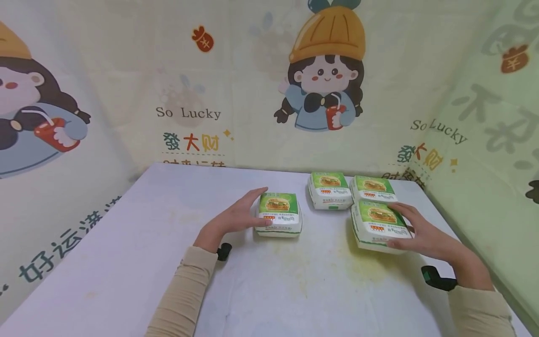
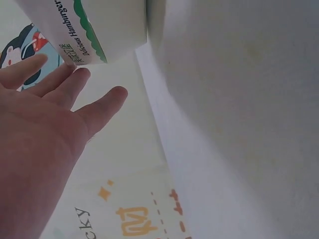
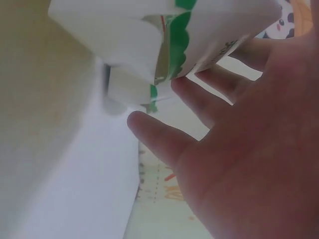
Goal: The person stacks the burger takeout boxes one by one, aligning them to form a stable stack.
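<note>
My left hand (image 1: pixel 236 216) is at the left side of a hamburger box (image 1: pixel 279 214), with its thumb on the front and fingers reaching to the back corner. In the left wrist view, fingertips meet the edge of this white box (image 2: pixel 114 30), while one finger stands apart. Further right, my right hand (image 1: pixel 425 232) holds another hamburger box (image 1: pixel 381 227) between thumb and fingers. The right wrist view has that box (image 3: pixel 124 42) tilted and raised off the table, two fingertips against its side. Neither thumb shows in the wrist views.
Two more green and white hamburger boxes, one in the middle (image 1: pixel 330 192) and one on the right (image 1: pixel 372 188), stand near the table's back edge. The white table (image 1: pixel 269 290) meets a printed cloth backdrop (image 1: pixel 252 93) behind and at both sides.
</note>
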`<state>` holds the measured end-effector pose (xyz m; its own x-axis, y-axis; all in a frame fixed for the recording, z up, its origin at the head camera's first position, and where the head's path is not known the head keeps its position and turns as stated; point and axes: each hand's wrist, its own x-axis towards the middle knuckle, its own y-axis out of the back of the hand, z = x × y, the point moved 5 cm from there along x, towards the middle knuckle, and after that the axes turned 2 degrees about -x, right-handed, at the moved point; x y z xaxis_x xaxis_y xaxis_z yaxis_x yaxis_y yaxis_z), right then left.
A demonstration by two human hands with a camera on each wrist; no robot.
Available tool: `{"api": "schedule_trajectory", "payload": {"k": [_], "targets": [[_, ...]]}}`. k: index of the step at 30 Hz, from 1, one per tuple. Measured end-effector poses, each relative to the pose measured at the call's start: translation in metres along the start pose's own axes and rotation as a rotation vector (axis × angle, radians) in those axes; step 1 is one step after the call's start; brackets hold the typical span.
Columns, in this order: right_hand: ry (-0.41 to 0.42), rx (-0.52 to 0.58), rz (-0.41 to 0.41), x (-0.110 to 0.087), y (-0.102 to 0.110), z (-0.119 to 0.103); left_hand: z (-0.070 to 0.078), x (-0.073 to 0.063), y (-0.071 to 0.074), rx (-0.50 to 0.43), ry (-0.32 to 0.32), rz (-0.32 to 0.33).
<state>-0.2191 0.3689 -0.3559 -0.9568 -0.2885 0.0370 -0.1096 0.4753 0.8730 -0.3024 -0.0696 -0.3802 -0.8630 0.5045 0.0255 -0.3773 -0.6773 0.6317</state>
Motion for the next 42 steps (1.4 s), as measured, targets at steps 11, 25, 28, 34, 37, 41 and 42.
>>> {"api": "schedule_trajectory", "payload": {"k": [11,25,28,34,37,41,42], "targets": [[0.030,0.009,0.031,0.007,0.005,-0.023,0.004,0.000,0.001,0.040,0.007,0.009],[0.112,0.101,0.067,0.037,0.004,-0.072,0.007,0.000,0.002,0.050,0.007,-0.001],[0.117,0.110,0.067,0.044,0.002,-0.078,0.006,0.001,0.001,0.053,0.010,-0.009],[0.101,0.092,0.081,0.057,-0.003,-0.089,0.005,0.003,0.000,0.059,-0.009,-0.005],[0.093,0.077,0.086,0.062,-0.007,-0.095,0.005,0.002,0.000,0.062,-0.009,-0.010],[0.095,0.067,0.093,0.070,-0.013,-0.103,0.004,0.002,0.001,0.058,-0.003,-0.010],[0.098,0.074,0.096,0.071,-0.015,-0.104,0.004,0.002,0.001,0.058,0.000,-0.010]]}}
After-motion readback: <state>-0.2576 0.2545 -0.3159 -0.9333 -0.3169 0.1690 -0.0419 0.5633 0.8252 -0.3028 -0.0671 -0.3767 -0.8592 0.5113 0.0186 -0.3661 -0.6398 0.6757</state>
